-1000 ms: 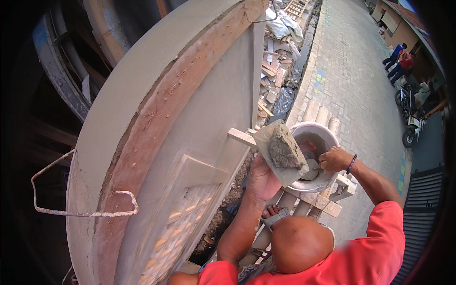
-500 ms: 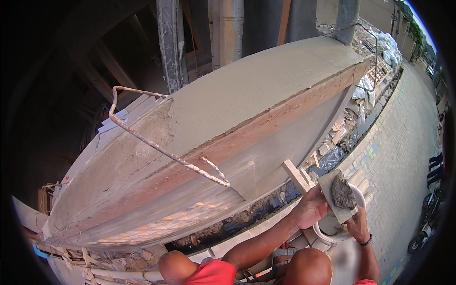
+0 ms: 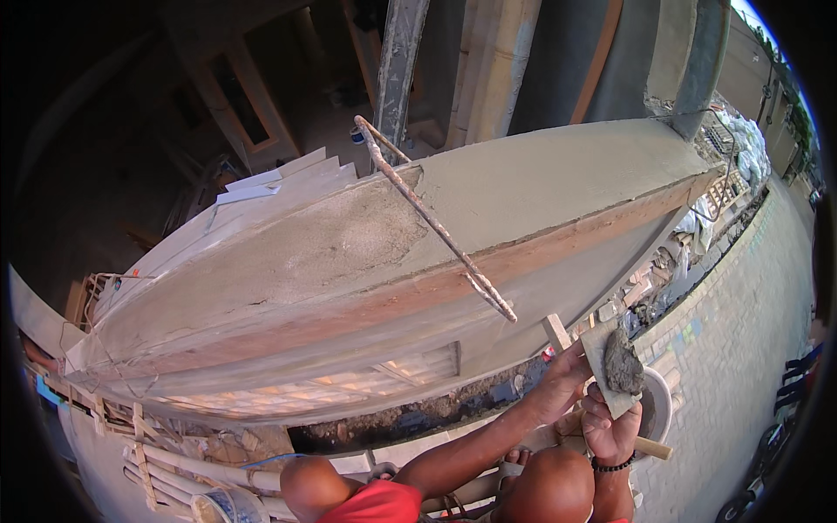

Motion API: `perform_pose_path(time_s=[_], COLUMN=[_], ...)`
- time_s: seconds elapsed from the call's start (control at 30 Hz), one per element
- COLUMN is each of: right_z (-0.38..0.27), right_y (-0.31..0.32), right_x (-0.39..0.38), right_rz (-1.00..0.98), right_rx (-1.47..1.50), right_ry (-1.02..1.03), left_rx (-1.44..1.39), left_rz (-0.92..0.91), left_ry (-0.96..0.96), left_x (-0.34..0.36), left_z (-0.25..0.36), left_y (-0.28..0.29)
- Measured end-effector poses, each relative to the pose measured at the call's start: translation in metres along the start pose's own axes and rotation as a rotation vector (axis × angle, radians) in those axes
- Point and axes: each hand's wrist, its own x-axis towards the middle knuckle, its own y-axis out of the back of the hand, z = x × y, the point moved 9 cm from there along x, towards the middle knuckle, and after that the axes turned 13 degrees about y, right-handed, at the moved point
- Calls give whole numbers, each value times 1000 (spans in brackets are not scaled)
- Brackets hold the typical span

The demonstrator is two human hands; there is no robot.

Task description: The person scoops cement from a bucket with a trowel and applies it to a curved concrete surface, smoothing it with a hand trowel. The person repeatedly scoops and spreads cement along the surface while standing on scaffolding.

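My left hand [image 3: 558, 383] grips the edge of a small flat mortar board [image 3: 602, 353], which is tilted. A lump of wet grey mortar [image 3: 623, 362] sits on it. Just below, my right hand [image 3: 609, 429] is closed, its fingers curled up against the board's lower end. What those fingers hold is hidden. A light wooden stick end [image 3: 652, 447] shows beside this fist, and I cannot tell whether it is in the hand. Behind the board stands a white bucket [image 3: 660, 410], partly covered.
A long concrete ledge [image 3: 567, 166] has smooth grey plaster on its right part and a rougher surface [image 3: 323, 235] leftward. A bent rusty bar [image 3: 436, 231] juts across it. Bamboo poles [image 3: 205, 468] run below, near another bucket [image 3: 228, 506]. A paved street [image 3: 724, 305] lies right.
My view has swung left, so the ledge and bar appear farther right. My right hand has come from beside the bucket to under the board. The mortar stays on the board.
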Motion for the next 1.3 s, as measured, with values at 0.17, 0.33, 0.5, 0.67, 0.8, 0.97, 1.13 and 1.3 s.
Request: perform_pose_path(time_s=[0.17, 0.33, 0.5, 0.67, 0.8, 0.97, 1.13, 1.3], right_z=[9, -12, -37, -43, -47, -17, 32, 46], right_y=[-15, -41, -37, -62, -139, -225, -254, -264], right_x=[11, 23, 42, 71, 93, 136, 147, 132], right_rz=[-17, -71, -84, -338, -291, -469, -611, -617], right_rx=[110, 82, 26, -94, -517, -1146, -1877, -2111], right_ry=[27, 158, 313, 387, 679, 747, 826, 917], left_rx=[305, 656, 1044, 1167, 1439, 1963, 2198, 2029], left_rz=[451, 611, 547, 739, 1019, 1390, 1512, 1527], left_ry=[-230, -802, -1313, -1358, -988, -461, -283, -274], left_x=[-30, -123, -202, -219, -185, -175, -193, -198], left_z=[30, 104, 191, 308, 380, 433, 439, 438], left_y=[13, -47, -147, -193, -179, -106, -42, -32])
